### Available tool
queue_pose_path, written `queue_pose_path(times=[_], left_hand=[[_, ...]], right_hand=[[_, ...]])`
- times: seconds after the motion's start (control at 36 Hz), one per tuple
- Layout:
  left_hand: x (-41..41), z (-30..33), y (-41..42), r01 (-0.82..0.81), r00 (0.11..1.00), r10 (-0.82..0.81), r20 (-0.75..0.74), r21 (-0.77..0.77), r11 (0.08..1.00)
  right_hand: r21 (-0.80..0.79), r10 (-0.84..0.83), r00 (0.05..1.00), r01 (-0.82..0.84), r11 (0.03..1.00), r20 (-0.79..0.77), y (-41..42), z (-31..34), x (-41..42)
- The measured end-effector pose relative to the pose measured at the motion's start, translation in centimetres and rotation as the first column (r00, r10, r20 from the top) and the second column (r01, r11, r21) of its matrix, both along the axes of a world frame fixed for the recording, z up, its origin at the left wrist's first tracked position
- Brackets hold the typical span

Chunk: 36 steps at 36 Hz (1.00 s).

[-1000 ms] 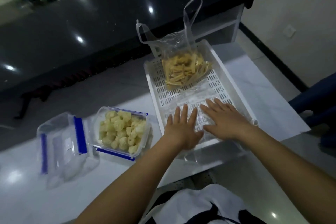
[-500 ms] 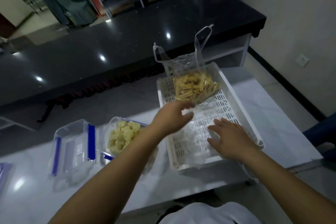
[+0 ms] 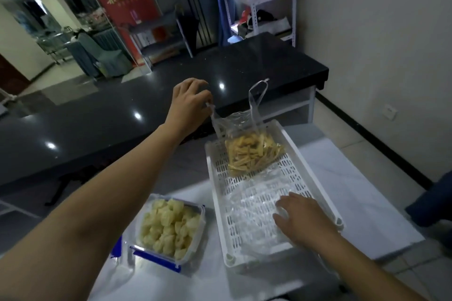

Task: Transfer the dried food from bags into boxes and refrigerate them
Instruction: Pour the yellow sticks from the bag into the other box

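Now the left hand (image 3: 189, 102) has reached the bag (image 3: 247, 146) handle.

Lid (image 3: 117, 249) mostly behind left forearm, right elbow off frame, shelf items (image 3: 256, 19) blurred

The left arm is stretching far forward, bare forearm angled up across the scene, its left hand (image 3: 189, 102) curling its fingers with the fingertips pinching together at the far end. The right hand (image 3: 300, 220) is lying low and near, palm down, fingers loosely spread, pressing flat.
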<state>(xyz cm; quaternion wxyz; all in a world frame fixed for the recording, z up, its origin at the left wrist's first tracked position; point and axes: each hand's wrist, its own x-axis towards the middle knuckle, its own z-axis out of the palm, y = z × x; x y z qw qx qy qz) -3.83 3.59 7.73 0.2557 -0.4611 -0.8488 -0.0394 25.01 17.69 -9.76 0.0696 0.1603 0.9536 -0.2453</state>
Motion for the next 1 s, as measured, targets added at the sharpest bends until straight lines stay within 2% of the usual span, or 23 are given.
queue_pose_path(times=[0.11, 0.28, 0.53, 0.78, 0.92, 1.0], left_hand=[[-0.5, 0.1, 2.9, 0.009, 1.0, -0.011, 0.025, 0.058, 0.998], [-0.8, -0.9, 7.9, -0.008, 0.991, 0.0, 0.137, 0.054, 0.999], [-1.5, -3.2, 13.5, 0.033, 0.988, -0.036, 0.15, 0.023, 0.999], [-0.4, -2.5, 15.9, 0.138, 0.913, -0.202, 0.354, 0.198, 0.971], [1.0, -2.1, 12.3, 0.196, 0.951, -0.267, 0.157, 0.361, 0.912], [1.7, -1.4, 9.9, 0.202, 0.957, -0.268, 0.112, 0.403, 0.892]], right_hand=[[-0.059, -0.034, 0.999, 0.033, 0.998, -0.008, 0.2, -0.2, 0.1], [-0.052, -0.044, 0.999, 0.043, 0.998, -0.019, 0.0, -0.2, 0.1], [-0.008, -0.058, 0.998, 0.058, 0.998, -0.006, 0.2, -0.4, -0.2], [-0.04, -0.105, 0.994, 0.105, 0.994, -0.012, 0.1, -1.3, -0.4], [-0.068, -0.136, 0.984, 0.129, 0.989, -0.119, 0.0, -1.5, -0.3], [-0.063, -0.175, 0.964, 0.165, 0.984, -0.2, -0.2, -1.1, 0.0]])
